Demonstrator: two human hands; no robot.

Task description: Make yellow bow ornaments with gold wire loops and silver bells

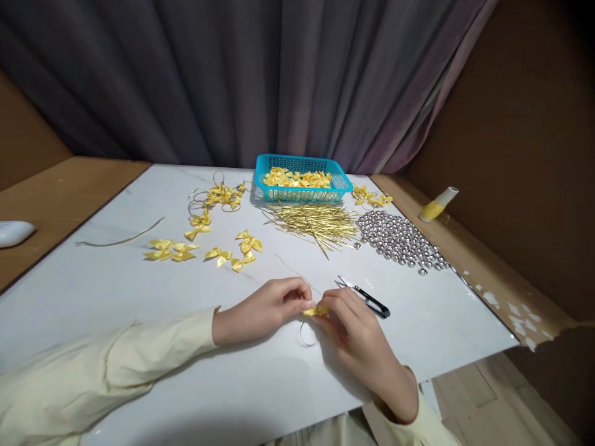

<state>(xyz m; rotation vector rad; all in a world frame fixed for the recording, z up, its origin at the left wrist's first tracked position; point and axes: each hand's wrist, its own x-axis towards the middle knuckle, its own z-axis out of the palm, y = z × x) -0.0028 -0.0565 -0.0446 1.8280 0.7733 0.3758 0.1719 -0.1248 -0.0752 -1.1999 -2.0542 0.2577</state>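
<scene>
Near the table's front, a small yellow ribbon bow (315,311) is pinched between my two hands. The fingertips of my left hand (279,303) close on its left side. My right hand (356,322) grips the bow's right side, its fingers hiding part of it. A thin cord or wire (302,334) loops down beneath the bow, and another thin strand runs up and away behind it. Just beyond my right hand lie black thread snips (372,301), blades pointing left. Several loose yellow bows (218,255) rest on the white table farther left.
At the back stands a blue plastic basket (304,197) holding yellow bows. Before it lies a pile of gold wire ties (316,223); silver beads (400,241) spread to its right. More bows with cords (223,197) lie back left. A yellow-wrapped tube (437,205) stands at the right edge.
</scene>
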